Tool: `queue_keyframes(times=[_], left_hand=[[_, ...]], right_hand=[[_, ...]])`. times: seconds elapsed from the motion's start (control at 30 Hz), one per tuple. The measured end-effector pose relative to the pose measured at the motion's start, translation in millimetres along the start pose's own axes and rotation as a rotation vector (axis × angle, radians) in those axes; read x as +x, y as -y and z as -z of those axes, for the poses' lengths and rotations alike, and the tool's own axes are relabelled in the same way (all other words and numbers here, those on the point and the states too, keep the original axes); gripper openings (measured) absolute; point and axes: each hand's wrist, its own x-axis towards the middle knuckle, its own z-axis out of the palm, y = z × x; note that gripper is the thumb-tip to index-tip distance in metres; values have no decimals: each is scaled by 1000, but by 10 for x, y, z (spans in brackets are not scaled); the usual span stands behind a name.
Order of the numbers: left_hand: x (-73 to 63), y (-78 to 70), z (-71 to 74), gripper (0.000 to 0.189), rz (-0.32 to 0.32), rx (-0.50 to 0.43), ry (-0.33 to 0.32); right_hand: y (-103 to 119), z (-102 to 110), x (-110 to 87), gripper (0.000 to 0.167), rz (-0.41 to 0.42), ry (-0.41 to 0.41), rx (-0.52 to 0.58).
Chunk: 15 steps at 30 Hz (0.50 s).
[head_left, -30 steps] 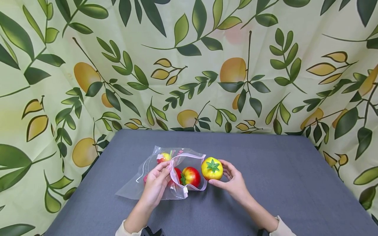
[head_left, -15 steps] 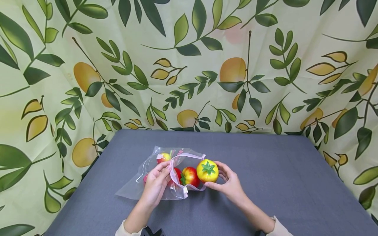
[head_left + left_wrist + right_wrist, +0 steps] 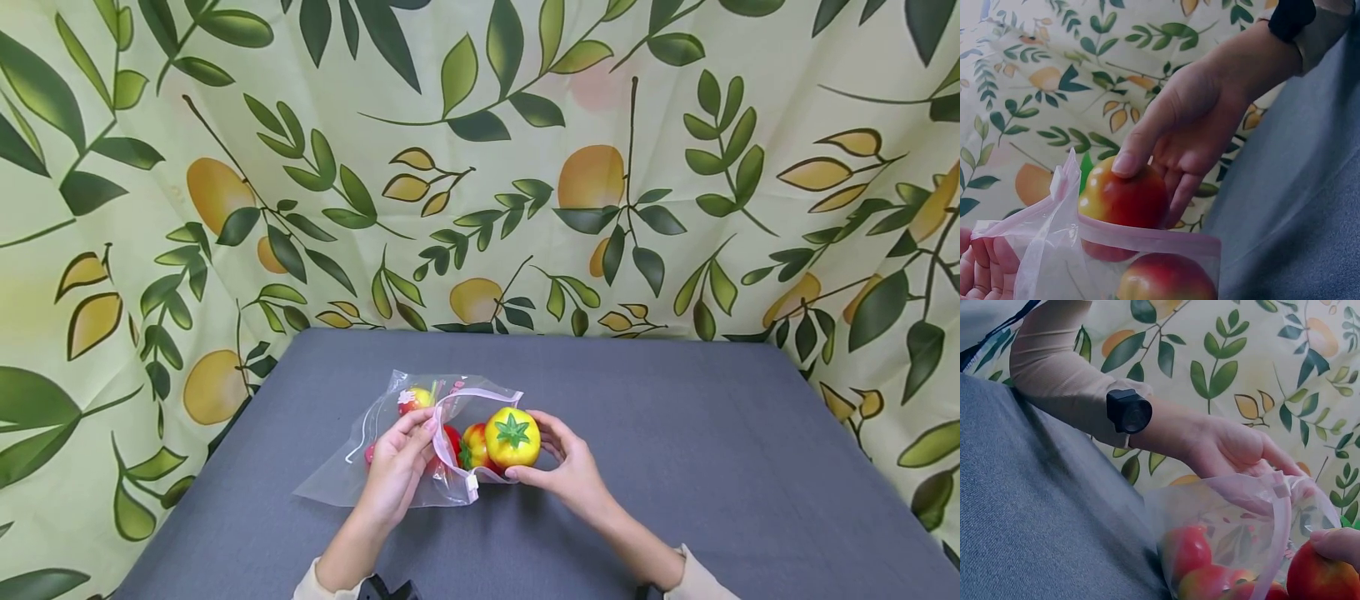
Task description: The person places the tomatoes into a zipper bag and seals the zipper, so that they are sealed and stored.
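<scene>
A clear zip bag [image 3: 333, 485] with a pink-edged mouth and a white slider [image 3: 472, 483] lies on the table. My left hand [image 3: 397, 467] pinches the pink edge between thumb and fingers, and the mouth gapes to the right. My right hand [image 3: 573, 467] grips a yellow-and-red tomato [image 3: 513, 437] with a green star-shaped top. In the left wrist view this tomato [image 3: 1127, 197] is partly inside the mouth, its lower part seen through the film. Another red-yellow tomato [image 3: 474, 447] lies inside, just behind the held one. More red and yellow fruit [image 3: 1188, 551] shows through the plastic, partly covered by my left hand.
The grey cloth-covered table [image 3: 675, 417] stretches out on both sides of the bag. Behind it hangs a curtain [image 3: 480, 167] printed with leaves and fruit. A black wrist camera [image 3: 1129, 411] sits on the left forearm.
My right hand has moved left with the tomato, from beside the bag's mouth to over it, now covering part of the tomato inside. The left hand and bag have stayed in place.
</scene>
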Motion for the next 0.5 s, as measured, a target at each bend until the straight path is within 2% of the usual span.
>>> queue_keyframes(times=[0.5], left_hand=[[-3,-5,-3,16,-13,10,3]], right_hand=[[-1,-119,21,74,58,31,0]])
